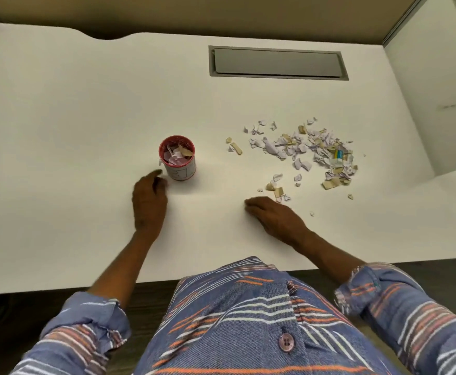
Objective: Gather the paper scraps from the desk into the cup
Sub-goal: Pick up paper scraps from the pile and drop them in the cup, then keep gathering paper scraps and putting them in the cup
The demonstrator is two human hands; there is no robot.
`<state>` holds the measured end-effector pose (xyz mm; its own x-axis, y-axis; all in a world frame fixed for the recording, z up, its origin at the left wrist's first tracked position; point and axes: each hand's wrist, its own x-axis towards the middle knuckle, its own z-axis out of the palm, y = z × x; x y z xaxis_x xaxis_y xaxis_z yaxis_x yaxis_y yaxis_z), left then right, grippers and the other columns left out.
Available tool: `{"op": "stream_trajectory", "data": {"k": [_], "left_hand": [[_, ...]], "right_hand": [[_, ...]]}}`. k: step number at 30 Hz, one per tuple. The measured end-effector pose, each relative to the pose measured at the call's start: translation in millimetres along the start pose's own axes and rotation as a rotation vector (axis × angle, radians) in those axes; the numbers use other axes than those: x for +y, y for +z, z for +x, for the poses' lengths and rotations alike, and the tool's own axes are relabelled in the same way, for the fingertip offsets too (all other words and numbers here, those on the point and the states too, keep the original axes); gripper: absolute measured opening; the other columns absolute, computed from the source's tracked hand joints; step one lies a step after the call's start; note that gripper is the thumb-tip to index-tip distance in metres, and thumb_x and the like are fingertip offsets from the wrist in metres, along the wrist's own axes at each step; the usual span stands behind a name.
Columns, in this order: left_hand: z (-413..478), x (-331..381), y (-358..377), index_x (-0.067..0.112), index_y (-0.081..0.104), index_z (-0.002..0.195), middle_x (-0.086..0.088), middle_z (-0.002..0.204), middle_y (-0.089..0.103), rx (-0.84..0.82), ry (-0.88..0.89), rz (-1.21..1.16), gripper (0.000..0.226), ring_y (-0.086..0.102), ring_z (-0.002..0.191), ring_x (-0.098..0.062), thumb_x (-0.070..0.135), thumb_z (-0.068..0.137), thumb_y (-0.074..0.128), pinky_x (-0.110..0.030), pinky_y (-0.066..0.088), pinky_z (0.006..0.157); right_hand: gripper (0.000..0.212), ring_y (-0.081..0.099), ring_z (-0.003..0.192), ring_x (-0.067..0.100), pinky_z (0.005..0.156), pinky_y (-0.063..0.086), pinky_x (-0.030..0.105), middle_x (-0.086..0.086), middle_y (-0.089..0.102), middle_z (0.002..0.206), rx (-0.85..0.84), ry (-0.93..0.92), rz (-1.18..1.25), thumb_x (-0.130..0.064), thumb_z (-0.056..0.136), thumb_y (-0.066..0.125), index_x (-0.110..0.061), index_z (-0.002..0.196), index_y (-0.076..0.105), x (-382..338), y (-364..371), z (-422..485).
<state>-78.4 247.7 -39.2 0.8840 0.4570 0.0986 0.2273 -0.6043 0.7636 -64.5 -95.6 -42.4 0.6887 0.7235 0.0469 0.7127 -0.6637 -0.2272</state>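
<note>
- A person's striped blue, orange and white shirt (pixel 237 320) filled the near edge of the view, with both sleeves rolled up above the forearms.
- Dark floor (pixel 13 312) showed beneath the near edge of the white desk (pixel 86 117).
- The right hand (pixel 273 217) lay palm down on the desk, fingers fairly straight and close together, pointing left and away. It gripped nothing that could be seen.
- A few loose scraps (pixel 277 189) lay just beyond that hand's knuckles, with a couple of tiny bits to its right.
- The left hand (pixel 149 201) was raised over the desk, back upward, and blurred. Its fingers bent forward, their tips just left of the cup's base. Whether they pinched anything could not be told.
- The cup (pixel 182 173) stood upright on the desk left of centre, red at the rim and wrapped in a white label with handwriting. It held white, pink and tan scraps well up its inside.
- One small white bit lay against the cup's left side.
- A main pile (pixel 316 150) of white, lilac and tan paper, with one coloured piece in it, spread over the desk's right part, well apart from the cup.
- Two tan bits (pixel 235 148) lay between cup and pile, nearer the pile.
- A grey recessed panel (pixel 277 63) sat in the desk's far part.
- A tan wall (pixel 194 12) closed the back and a white partition (pixel 424 90) the right.
</note>
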Motion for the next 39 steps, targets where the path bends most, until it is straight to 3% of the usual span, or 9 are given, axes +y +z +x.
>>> {"op": "stream_trajectory", "data": {"k": [3,6,7,11,17,23,28,33,39], "left_hand": [[30.9,-7.8,-9.7,0.010,0.057,0.134,-0.013,0.115,0.063,-0.022,0.025,0.010,0.042,0.063,0.107,-0.026,0.000,0.094,0.053,-0.036,0.049,0.100],[58.6,-13.2,-14.4,0.007,0.051,0.139,0.008,0.114,0.048,-0.080,0.095,0.024,0.051,0.059,0.093,0.012,-0.008,0.090,0.056,0.000,0.040,0.086],[66.1,-13.7,-14.8,0.006,0.049,0.141,0.015,0.116,0.042,-0.104,0.120,0.039,0.052,0.057,0.092,0.016,-0.008,0.091,0.056,0.003,0.038,0.085],[87.9,-23.6,-10.2,0.009,0.045,0.146,-0.007,0.149,0.042,-0.248,0.303,0.252,0.053,0.045,0.133,-0.029,0.003,0.094,0.054,-0.038,0.040,0.110],[81.3,-31.0,-9.1,0.005,0.064,0.126,-0.016,0.130,0.065,-0.338,0.555,0.444,0.042,0.055,0.125,-0.038,-0.005,0.087,0.057,-0.048,0.052,0.097],[35.9,-53.4,-24.3,0.008,0.062,0.131,-0.013,0.136,0.061,-0.241,0.565,0.533,0.041,0.055,0.115,-0.036,0.003,0.093,0.050,-0.046,0.050,0.090],[-28.2,-40.0,-6.0,0.006,0.067,0.123,-0.012,0.120,0.065,-0.189,0.531,0.395,0.039,0.057,0.100,-0.034,0.000,0.092,0.046,-0.043,0.052,0.086],[-65.3,7.4,38.1,0.004,0.071,0.118,-0.013,0.109,0.069,-0.283,0.569,0.274,0.045,0.062,0.095,-0.035,-0.014,0.078,0.064,-0.041,0.055,0.082],[-43.9,67.4,87.7,0.007,0.073,0.115,-0.010,0.107,0.070,-0.395,0.605,0.274,0.035,0.063,0.096,-0.032,-0.006,0.084,0.064,-0.038,0.056,0.078]], "right_hand": [[0.033,0.064,0.115,0.032,0.094,0.056,0.044,0.013,0.067,0.128,0.059,0.021,-0.081,-0.001,0.090,0.067,-0.006,0.123,0.068,19.2,-3.4,-30.2],[0.028,0.061,0.122,0.034,0.112,0.044,0.044,0.014,0.063,0.135,0.145,0.089,-0.129,-0.011,0.098,0.062,-0.008,0.125,0.067,37.6,-9.9,-53.1],[0.033,0.055,0.131,0.033,0.116,0.040,0.043,0.013,0.058,0.142,0.157,0.131,-0.107,-0.016,0.101,0.060,-0.009,0.132,0.062,41.6,-12.3,-59.2],[0.064,0.018,0.156,0.022,0.124,0.028,0.041,0.002,0.020,0.168,0.080,0.367,0.034,-0.043,0.101,0.055,-0.021,0.156,0.031,41.7,-16.6,-71.3],[0.084,0.008,0.157,0.021,0.126,0.022,0.043,-0.002,0.002,0.170,0.009,0.444,0.186,-0.056,0.097,0.056,-0.026,0.161,0.012,27.1,-11.8,-48.6],[0.064,0.018,0.155,0.026,0.126,0.022,0.040,0.009,0.017,0.168,-0.020,0.354,0.228,-0.038,0.103,0.053,-0.018,0.158,0.027,17.6,-9.9,-2.6],[0.035,0.053,0.136,0.032,0.114,0.043,0.039,0.015,0.057,0.144,0.041,0.225,0.196,-0.001,0.100,0.057,-0.007,0.133,0.064,14.5,-9.0,24.6],[0.018,0.067,0.105,0.035,0.088,0.057,0.042,0.013,0.071,0.116,0.075,0.146,0.112,-0.001,0.093,0.065,-0.005,0.108,0.074,25.4,-20.1,47.6],[0.024,0.063,0.116,0.031,0.092,0.056,0.042,0.006,0.069,0.128,0.076,0.303,0.098,-0.019,0.101,0.058,-0.012,0.119,0.072,42.8,-33.4,44.1]]}}
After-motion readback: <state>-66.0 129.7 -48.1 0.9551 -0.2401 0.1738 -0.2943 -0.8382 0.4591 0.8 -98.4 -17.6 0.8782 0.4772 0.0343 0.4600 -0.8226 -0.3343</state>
